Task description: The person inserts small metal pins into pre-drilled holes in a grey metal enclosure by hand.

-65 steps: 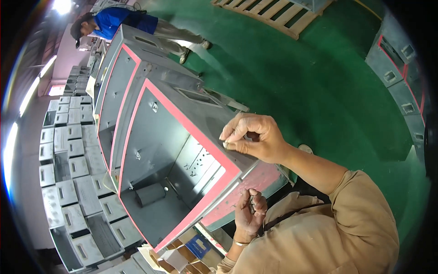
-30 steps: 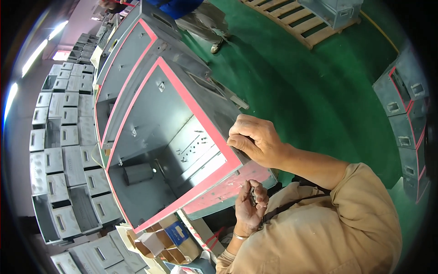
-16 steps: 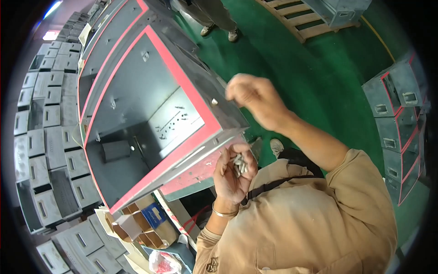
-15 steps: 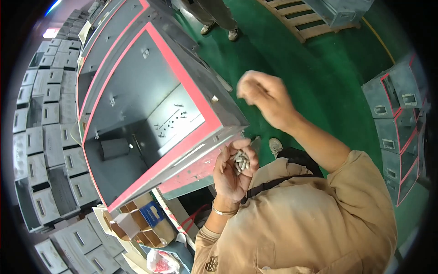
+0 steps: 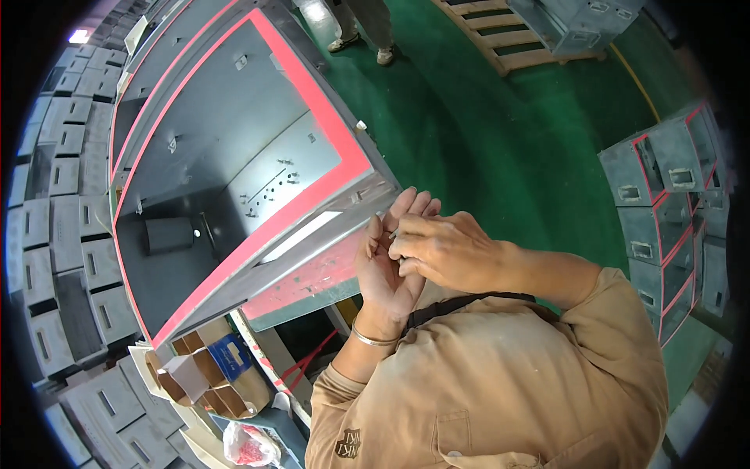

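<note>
My left hand is cupped palm up in front of my chest, close to the near corner of a grey metal cabinet with a pink strip round its opening. Small pale cylindrical pieces lie in that palm; my right hand now covers most of them. The right hand reaches over the left, its fingertips pinched together inside the cupped palm. What those fingertips hold, if anything, is hidden. Inside the cabinet, several small studs and holes show on a light panel.
Below the cabinet stand a divided cardboard box and a plastic bag with red contents. Grey metal boxes are stacked at left and right. A person's legs and a wooden pallet are at the far side.
My right hand has come down and left from above the green floor into my left palm, and its fingers have closed there. The view has shifted slightly; the cabinet appears further left.
</note>
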`<state>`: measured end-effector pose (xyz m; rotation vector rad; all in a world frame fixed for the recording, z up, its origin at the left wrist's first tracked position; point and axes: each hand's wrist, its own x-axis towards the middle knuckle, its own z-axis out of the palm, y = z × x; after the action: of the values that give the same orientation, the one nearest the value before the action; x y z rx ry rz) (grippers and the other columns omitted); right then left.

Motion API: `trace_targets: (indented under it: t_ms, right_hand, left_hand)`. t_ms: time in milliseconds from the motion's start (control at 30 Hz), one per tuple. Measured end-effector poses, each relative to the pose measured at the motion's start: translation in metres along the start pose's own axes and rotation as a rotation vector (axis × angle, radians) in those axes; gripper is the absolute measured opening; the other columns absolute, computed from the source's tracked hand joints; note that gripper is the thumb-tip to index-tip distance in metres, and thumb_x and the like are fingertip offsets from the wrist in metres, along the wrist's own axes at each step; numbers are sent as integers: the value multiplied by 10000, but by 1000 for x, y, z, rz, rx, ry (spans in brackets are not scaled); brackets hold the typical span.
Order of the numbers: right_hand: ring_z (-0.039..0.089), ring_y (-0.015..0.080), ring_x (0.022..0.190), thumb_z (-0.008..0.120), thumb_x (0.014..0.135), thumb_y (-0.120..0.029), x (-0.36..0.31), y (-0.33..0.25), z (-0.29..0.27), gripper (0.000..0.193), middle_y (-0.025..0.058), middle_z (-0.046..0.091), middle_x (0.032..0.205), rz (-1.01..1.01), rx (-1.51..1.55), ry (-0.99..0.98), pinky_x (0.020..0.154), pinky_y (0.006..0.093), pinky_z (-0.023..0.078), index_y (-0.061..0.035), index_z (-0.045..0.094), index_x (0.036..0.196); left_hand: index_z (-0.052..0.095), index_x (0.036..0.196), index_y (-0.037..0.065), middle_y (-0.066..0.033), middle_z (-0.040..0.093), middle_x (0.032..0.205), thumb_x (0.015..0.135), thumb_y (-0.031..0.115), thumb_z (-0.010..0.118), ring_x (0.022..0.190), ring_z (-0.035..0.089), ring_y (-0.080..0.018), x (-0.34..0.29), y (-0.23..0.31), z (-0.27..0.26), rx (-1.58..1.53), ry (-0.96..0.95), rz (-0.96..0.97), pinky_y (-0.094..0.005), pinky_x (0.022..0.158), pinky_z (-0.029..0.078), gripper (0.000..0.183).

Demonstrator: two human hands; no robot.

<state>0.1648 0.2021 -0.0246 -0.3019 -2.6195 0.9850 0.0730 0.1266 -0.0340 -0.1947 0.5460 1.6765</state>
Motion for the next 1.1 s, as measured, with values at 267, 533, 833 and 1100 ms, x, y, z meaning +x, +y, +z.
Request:
trace_targets:
  t_ms: [267, 533, 833, 1100]
  right_hand:
    - [551, 148, 601, 566, 736, -80, 10, 5, -3, 55, 55, 552, 745, -59, 354, 237, 479, 252, 437, -45, 575, 777]
    - [424, -10, 583, 543, 768, -15, 56, 21, -23, 80, -40, 519, 708, 154, 871, 653, 500, 145, 349, -9, 543, 848]
    - [498, 56, 586, 563, 734, 13, 63, 21, -23, 45, 32, 566, 696, 13, 699, 628, 522, 183, 404, -3, 560, 775]
    - [561, 96, 631, 559, 746, -3, 72, 24, -21, 27, 67, 574, 695, -39, 636, 603, 547, 199, 441, 5, 549, 769]
  left_hand:
    - [439, 1115, -30, -153, 484, 1103, 868, 276, 342, 1053, 429, -285, -4, 4, -23, -220, -156, -7, -373, 926, 332, 405]
    - [406, 1116, -69, -185, 480, 1102, 848, 227, 390, 1016, 457, -316, -8, -4, -19, -119, 82, 44, -385, 888, 372, 399]
    - [375, 1144, -59, -162, 399, 1210, 856, 209, 351, 1079, 417, -288, -10, -11, -20, -144, 131, 125, -370, 878, 376, 394]
    - [366, 1150, -64, -169, 416, 1191, 858, 217, 348, 1067, 429, -280, -9, -12, -25, -177, 39, 125, -367, 885, 372, 405]
